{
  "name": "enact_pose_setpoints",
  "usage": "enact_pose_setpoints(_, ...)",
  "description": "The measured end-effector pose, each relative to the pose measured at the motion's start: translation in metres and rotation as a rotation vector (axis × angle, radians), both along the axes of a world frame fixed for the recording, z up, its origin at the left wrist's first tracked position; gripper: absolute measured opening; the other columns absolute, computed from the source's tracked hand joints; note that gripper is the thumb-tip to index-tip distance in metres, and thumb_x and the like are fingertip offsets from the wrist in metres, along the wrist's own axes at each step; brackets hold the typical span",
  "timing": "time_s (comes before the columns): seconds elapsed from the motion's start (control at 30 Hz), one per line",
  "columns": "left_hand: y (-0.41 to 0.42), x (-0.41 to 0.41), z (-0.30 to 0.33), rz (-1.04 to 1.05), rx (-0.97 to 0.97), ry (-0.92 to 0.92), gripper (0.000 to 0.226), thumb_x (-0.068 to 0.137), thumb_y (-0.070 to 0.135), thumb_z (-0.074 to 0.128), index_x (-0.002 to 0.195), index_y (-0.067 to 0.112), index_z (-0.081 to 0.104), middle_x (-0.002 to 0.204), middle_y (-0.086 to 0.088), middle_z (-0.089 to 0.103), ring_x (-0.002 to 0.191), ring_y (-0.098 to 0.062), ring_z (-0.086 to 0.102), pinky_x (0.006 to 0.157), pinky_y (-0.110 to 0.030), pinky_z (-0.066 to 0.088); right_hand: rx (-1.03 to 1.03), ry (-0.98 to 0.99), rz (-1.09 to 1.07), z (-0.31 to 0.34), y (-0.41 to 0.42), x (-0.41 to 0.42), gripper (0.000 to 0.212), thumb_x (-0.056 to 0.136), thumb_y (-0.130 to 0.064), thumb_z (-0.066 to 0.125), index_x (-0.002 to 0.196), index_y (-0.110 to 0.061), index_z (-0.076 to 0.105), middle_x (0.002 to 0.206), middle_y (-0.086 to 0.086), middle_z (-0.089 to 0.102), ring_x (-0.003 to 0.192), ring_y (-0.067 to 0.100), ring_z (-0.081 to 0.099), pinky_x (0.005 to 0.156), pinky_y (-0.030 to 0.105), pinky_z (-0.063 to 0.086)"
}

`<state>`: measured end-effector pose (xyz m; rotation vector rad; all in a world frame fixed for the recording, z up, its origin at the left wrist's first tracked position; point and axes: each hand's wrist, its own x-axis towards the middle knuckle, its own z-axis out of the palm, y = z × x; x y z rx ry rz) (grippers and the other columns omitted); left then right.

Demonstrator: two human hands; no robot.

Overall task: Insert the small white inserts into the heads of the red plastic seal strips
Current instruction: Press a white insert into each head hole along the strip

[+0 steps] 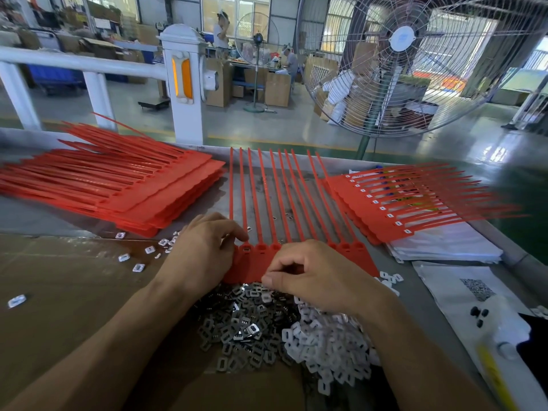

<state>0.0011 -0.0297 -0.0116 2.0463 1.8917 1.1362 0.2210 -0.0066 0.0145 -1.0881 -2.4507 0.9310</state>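
At the frame's centre, a joined sheet of red seal strips (284, 203) is lying on the table (400, 262), tails pointing up the frame. The left hand (198, 250) is pinching the sheet's left heads; the right hand (314, 277) is curling its fingers over the sheet's middle, what they are gripping hidden. The white inserts (326, 342) are piling just below both hands.

Beyond the worktop (74, 292) ran a white railing (80, 63) with a post (184, 84) bearing orange reflectors. A large pedestal fan (415, 54) stood on the glossy green floor (281, 126). Cardboard boxes (277, 89) were stacked farther back, under bright daylit windows (237, 10).
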Motion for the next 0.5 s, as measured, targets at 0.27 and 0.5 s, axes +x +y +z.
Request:
enact_pose_setpoints(0.27,0.001,0.001,-0.002,0.002,0.006,0.001,0.028,0.091,0.005,0.061,0.096,0.028,0.077,0.102,0.010,0.065,0.104,-0.012,0.055,0.094,-0.028,0.043,0.111,-0.086,0.048,-0.007,-0.004,-0.015,0.022,0.085,-0.045,0.081,0.103,-0.033,0.076,0.097,-0.017,0.063,0.091,-0.001,0.062,0.081,0.020,0.051)
enact_pose_setpoints(0.5,0.002,0.002,-0.001,-0.001,-0.005,-0.002,0.028,0.091,0.005,0.061,0.096,0.028,0.077,0.103,0.009,0.065,0.105,-0.011,0.055,0.093,-0.023,0.040,0.124,-0.059,0.021,-0.009,-0.006,-0.018,0.002,0.093,-0.032,0.075,0.091,-0.031,0.075,0.094,-0.018,0.066,0.087,-0.002,0.062,0.076,0.017,0.048)
